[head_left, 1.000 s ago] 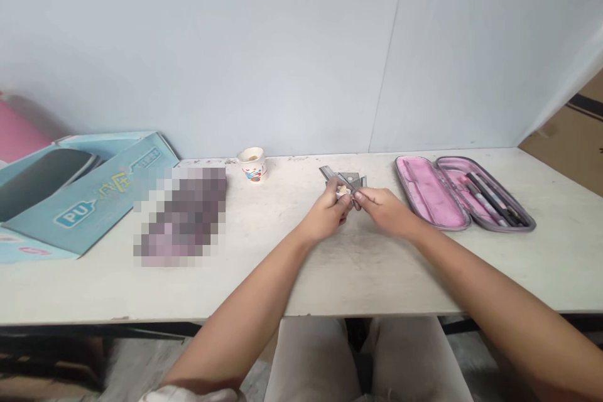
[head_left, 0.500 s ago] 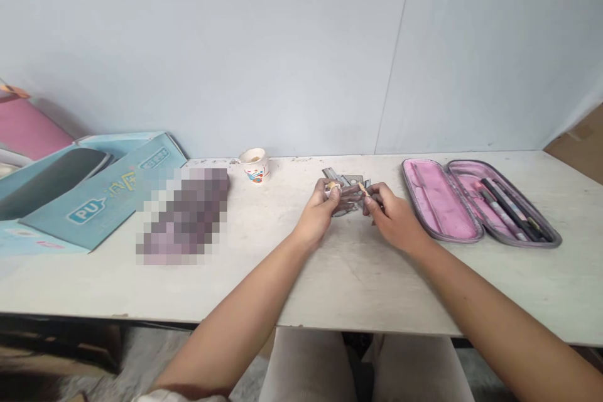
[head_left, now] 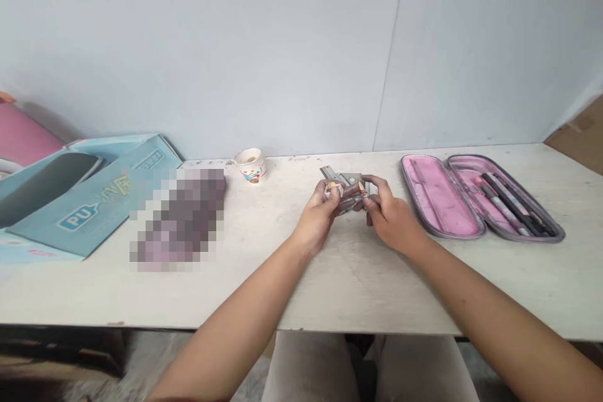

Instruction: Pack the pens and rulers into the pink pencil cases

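My left hand (head_left: 315, 218), at the middle of the table, is closed around a small white and yellowish piece (head_left: 332, 186) whose kind I cannot make out. Facing it, my right hand (head_left: 394, 217) pinches a small tan, tapered piece with a reddish end (head_left: 362, 188) between thumb and finger. The fingers of both hands nearly meet. Just behind them lie a clear ruler (head_left: 328, 171) and a clear set square (head_left: 354, 178), partly covered by the fingers. To the right, a pink-lined pencil case (head_left: 440, 201) is unzipped and spread wide, with several pens (head_left: 511, 207) in one half.
A printed paper cup (head_left: 251, 166) stands near the wall. At left are a blurred-out purplish object (head_left: 186, 220) and a light blue box (head_left: 70, 226) with a dark item (head_left: 56, 185) inside. The table's front edge runs just before my legs.
My right hand has shifted slightly, its fingers curling closer around the tan piece and toward my left hand. The view has turned a little; objects on the table stay put.
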A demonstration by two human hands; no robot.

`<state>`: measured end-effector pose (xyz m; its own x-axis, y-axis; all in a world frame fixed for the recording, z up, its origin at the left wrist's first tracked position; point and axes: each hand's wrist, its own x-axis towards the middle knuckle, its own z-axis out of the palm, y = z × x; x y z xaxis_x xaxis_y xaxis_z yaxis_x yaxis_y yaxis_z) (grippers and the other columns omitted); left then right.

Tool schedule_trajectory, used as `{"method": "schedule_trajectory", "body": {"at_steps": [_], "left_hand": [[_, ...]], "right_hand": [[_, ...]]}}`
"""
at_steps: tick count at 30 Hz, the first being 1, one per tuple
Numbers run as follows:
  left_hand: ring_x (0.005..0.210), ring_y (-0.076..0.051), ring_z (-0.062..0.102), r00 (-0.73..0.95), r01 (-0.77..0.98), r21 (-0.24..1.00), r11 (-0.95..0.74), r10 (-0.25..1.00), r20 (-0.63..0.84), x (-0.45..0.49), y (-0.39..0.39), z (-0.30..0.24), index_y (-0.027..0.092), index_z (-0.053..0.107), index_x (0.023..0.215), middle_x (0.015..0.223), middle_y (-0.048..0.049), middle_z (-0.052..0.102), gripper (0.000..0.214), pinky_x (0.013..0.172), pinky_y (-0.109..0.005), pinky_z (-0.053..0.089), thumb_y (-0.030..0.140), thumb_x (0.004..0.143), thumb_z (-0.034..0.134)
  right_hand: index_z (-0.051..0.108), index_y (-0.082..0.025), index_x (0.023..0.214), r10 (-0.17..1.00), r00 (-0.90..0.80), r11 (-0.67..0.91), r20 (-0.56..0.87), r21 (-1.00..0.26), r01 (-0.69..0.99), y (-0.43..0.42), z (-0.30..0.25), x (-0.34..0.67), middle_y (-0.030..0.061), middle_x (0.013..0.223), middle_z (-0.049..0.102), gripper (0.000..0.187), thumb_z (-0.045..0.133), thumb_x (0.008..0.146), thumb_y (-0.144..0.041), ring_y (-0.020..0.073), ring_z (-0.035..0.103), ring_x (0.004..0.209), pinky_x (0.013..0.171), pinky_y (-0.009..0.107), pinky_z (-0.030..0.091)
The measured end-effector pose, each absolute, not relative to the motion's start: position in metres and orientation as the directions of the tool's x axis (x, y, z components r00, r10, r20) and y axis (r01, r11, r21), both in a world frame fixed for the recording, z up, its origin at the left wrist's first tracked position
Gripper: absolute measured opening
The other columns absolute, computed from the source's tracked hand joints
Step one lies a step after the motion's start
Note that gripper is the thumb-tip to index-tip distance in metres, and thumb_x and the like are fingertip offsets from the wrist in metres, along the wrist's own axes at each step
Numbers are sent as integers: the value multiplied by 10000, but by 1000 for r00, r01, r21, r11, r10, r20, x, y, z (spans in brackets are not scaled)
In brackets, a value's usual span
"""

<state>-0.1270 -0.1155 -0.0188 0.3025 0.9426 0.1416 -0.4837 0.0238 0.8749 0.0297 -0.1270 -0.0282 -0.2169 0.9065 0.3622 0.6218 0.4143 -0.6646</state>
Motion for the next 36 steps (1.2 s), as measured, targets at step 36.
{"method": "schedule_trajectory", "body": {"at_steps": [36], "left_hand": [[1085, -226, 581, 515, -219, 974, -58, 841, 166, 34, -122, 16, 208, 383, 935, 1071, -92, 644, 295, 1002, -464, 350, 418, 813, 551]], "right_hand": [[356, -235, 1336, 836, 234, 283, 496, -756, 590, -160, -18, 162, -12, 692, 654, 432, 296, 913, -303, 151, 604, 552, 622, 282, 455]]}}
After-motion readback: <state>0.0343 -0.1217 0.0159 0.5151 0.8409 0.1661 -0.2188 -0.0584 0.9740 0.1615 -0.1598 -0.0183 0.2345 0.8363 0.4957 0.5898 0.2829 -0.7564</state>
